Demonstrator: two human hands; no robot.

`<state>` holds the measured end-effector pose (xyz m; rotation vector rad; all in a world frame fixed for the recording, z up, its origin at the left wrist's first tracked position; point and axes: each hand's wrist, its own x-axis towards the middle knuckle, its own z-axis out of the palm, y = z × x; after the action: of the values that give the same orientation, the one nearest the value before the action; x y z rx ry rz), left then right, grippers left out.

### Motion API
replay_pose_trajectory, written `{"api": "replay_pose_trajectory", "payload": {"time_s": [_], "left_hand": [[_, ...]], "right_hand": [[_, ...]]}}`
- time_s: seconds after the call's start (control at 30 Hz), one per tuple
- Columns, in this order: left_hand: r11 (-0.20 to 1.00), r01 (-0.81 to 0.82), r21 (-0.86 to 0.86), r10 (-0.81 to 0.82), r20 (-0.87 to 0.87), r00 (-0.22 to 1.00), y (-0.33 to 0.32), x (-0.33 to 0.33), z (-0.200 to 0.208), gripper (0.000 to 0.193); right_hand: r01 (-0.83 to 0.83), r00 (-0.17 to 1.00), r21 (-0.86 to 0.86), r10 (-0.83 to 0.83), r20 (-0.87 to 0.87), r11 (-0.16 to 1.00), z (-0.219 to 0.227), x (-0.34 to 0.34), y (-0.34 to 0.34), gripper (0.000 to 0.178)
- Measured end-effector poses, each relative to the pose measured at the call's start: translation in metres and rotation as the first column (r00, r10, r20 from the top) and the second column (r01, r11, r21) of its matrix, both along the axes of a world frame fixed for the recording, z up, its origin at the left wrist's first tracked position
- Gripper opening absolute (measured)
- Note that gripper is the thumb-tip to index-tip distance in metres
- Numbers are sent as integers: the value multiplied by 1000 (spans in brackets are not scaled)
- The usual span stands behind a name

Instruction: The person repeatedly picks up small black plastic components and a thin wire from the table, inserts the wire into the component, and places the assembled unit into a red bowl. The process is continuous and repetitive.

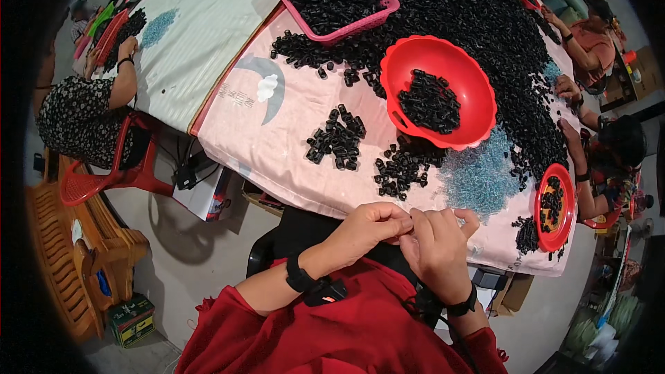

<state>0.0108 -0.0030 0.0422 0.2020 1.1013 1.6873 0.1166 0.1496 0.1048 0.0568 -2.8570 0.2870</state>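
Black stubs gleam; left hand touches right hand.

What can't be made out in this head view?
- Anything between the fingertips of the left hand and right hand: hidden by the fingers, head view.
- Floor beneath the black pieces in the large red bowl: covered, head view.
- Single pieces' shapes in the blue pile: too small, head view.
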Motion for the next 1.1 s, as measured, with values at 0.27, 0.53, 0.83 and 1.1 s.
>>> {"api": "replay_pose_trajectory", "payload": {"time_s": [0.27,0.53,0.83,1.1], "left_hand": [[998,61,-12,-62,-74,995,-1,-5,-1,17],[989,150,-19,-148,82,986,-7,-3,-9,25],[990,143,8,-143,167,976,-9,-1,-20,27],[998,59,-18,-57,87,995,-5,-9,-15,30]], "right_hand": [[39,998,-9,-39,-39,999,-7,3,-3,38],[-6,998,-21,5,-55,1000,-12,4,-2,24],[-71,997,-219,63,-40,973,-15,3,7,25],[210,970,35,-203,-136,977,-68,-1,64,22]]}}
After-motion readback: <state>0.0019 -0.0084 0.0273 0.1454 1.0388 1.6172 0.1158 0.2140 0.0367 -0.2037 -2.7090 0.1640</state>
